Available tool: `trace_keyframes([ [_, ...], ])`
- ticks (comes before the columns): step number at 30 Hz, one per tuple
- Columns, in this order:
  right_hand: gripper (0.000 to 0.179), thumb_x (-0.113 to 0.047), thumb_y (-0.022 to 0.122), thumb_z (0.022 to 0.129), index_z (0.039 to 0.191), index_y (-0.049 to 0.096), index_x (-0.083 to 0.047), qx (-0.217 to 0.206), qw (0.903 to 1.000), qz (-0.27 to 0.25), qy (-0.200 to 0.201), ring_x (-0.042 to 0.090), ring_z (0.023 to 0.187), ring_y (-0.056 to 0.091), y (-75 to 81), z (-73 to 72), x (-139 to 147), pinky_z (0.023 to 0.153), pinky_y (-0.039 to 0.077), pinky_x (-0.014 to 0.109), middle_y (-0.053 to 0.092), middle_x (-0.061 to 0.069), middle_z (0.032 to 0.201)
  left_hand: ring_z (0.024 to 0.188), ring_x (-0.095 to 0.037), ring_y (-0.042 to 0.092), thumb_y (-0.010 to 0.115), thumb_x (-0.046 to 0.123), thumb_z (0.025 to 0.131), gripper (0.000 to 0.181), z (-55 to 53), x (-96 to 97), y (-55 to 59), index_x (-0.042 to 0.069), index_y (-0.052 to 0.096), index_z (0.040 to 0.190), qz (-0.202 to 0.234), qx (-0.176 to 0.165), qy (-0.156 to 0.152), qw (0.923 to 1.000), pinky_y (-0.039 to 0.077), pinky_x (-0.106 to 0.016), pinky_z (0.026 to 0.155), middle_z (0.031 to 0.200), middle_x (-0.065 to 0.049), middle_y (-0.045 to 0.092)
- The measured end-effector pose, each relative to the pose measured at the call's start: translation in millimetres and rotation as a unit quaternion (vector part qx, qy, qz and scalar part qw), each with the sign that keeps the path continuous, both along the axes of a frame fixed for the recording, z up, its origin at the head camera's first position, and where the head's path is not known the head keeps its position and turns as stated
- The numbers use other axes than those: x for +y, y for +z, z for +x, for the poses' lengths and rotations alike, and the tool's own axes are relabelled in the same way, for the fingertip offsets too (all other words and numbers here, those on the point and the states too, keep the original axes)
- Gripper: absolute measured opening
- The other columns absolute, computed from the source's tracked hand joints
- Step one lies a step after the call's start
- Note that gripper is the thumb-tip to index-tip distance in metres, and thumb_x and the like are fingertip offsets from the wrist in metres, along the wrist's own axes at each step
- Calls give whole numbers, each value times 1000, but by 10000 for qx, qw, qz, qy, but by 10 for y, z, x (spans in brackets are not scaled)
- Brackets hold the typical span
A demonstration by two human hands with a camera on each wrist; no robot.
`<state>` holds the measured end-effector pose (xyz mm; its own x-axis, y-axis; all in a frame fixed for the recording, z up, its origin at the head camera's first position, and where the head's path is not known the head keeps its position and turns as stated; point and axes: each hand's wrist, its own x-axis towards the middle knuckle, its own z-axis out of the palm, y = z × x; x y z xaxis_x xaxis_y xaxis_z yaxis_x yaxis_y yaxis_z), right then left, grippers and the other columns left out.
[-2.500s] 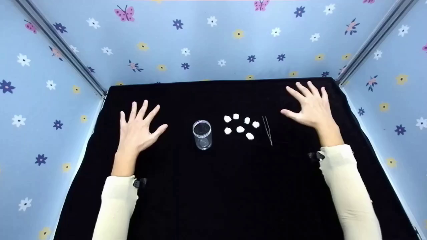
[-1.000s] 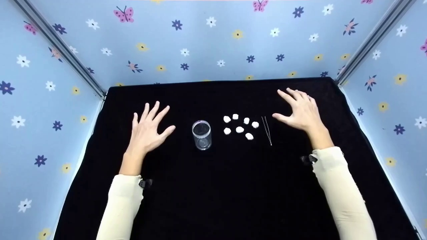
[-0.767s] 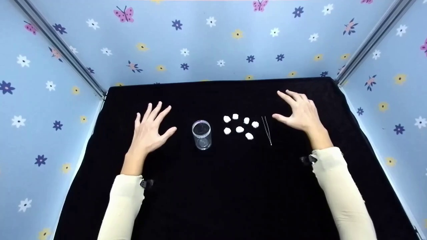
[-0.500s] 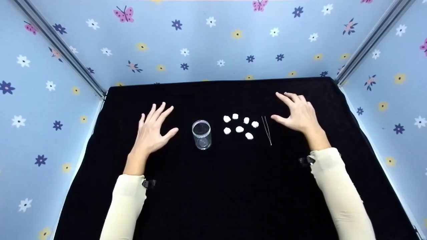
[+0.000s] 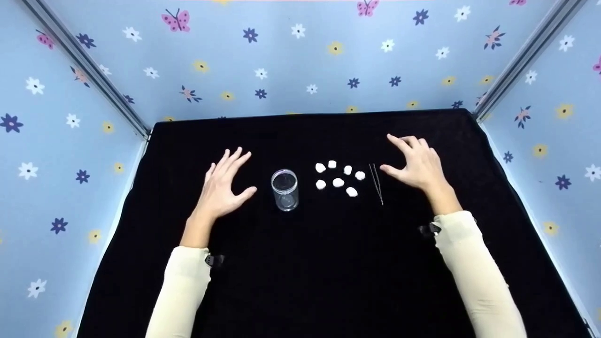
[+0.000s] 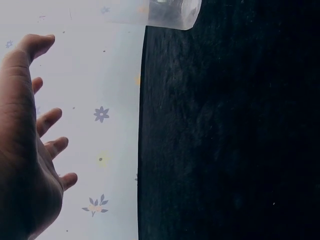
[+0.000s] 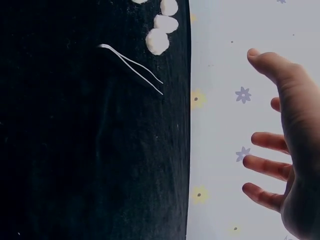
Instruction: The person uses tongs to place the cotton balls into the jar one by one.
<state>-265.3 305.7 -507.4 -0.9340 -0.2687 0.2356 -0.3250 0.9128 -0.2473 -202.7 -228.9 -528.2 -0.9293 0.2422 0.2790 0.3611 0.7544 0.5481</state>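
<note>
A clear, lidless jar (image 5: 285, 192) stands upright near the middle of the black cloth. To its left is my left hand (image 5: 223, 188), fingers spread, thumb pointing at the jar but apart from it. Right of the jar lie several white cotton balls (image 5: 338, 182) in a loose group. Metal tweezers (image 5: 378, 188) lie beside them, with the two tips pointing away from me. My right hand (image 5: 418, 164) is just right of the tweezers, fingers loosely bent, holding nothing. The right wrist view shows the tweezers (image 7: 131, 65) apart from that hand; the left wrist view shows only the jar's lower part (image 6: 175, 14).
Black cloth (image 5: 319, 272) covers the table. Light blue flowered walls (image 5: 281, 56) rise at the back and both sides, with metal posts (image 5: 521, 61) at the corners. A small black wrist camera (image 5: 215, 260) sits at each sleeve cuff.
Both hands have moved inward: the left one rightward towards the jar, the right one leftward and nearer towards the tweezers. The right fingers have bent more. Jar, cotton balls and tweezers have stayed put.
</note>
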Motion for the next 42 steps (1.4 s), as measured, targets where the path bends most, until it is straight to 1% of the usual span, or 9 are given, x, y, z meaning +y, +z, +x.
trace_keyframes([
  [5, 87, -56, 85, 93, 168, 53, -27, -44, 10000, -19, -19, 53, 127, 63, -37, 0, -26, 95, 57, 69, 67, 24, 147, 174, -46, 30, 85, 44, 91, 92, -4, 42, -40, 28, 46, 173, 113, -22, -37, 9999, 21, -84, 136, 185, -8, 38],
  [10, 87, -56, 86, 92, 167, 55, -25, -53, 10000, -57, -33, 52, 122, 63, -77, -4, -37, 91, 58, 68, 68, 25, 142, 173, -45, 31, 86, 46, 90, 93, 0, 74, -65, 27, 47, 173, 195, 3, -71, 9998, 27, -84, 134, 185, -8, 39],
  [17, 86, -55, 87, 92, 166, 56, -24, -122, 9999, -42, -54, 51, 117, 63, -108, -14, -45, 87, 58, 66, 68, 25, 137, 171, -48, 34, 88, 44, 89, 94, -6, 105, -114, 23, 49, 171, 538, 4, -194, 9984, 35, -85, 129, 183, -9, 43],
  [25, 85, -56, 86, 93, 165, 57, -22, -318, 9994, -43, -129, 46, 111, 64, -157, -8, -73, 82, 59, 61, 68, 23, 128, 172, -44, 34, 94, 31, 87, 96, -41, 154, -206, 16, 49, 170, 1340, -160, -429, 9899, 31, -64, 142, 180, -16, 46],
  [31, 82, -55, 86, 93, 162, 60, -19, -329, 9993, -69, -166, 42, 104, 65, -212, 0, -87, 79, 60, 58, 71, 20, 122, 167, -44, 43, 96, 27, 85, 96, -51, 215, -265, 11, 51, 168, 1554, 65, -586, 9861, 33, -61, 142, 175, -21, 51],
  [33, 81, -54, 87, 93, 161, 61, -19, -347, 9992, -82, -175, 41, 103, 66, -233, 3, -93, 78, 60, 58, 72, 20, 121, 165, -43, 46, 96, 26, 85, 95, -43, 240, -283, 11, 52, 168, 1633, 67, -591, 9848, 39, -63, 138, 174, -20, 53],
  [35, 80, -54, 87, 93, 161, 62, -19, -377, 9991, -90, -190, 41, 103, 66, -255, 7, -99, 79, 60, 58, 72, 19, 120, 164, -41, 48, 97, 24, 85, 95, -32, 265, -305, 12, 52, 168, 1778, -46, -557, 9825, 45, -67, 132, 174, -17, 54],
  [38, 80, -54, 87, 92, 160, 63, -19, -457, 9986, -128, -221, 41, 105, 67, -289, 14, -107, 82, 61, 59, 72, 18, 120, 164, -38, 48, 98, 22, 86, 95, -17, 302, -348, 14, 51, 169, 2059, -338, -442, 9770, 51, -71, 125, 175, -12, 53],
  [42, 79, -54, 87, 92, 159, 63, -19, -546, 9981, -141, -236, 40, 106, 67, -331, 23, -111, 84, 62, 60, 71, 16, 118, 164, -39, 49, 99, 18, 86, 96, -8, 355, -400, 13, 51, 168, 2364, -572, -366, 9693, 51, -72, 126, 175, -12, 53],
])
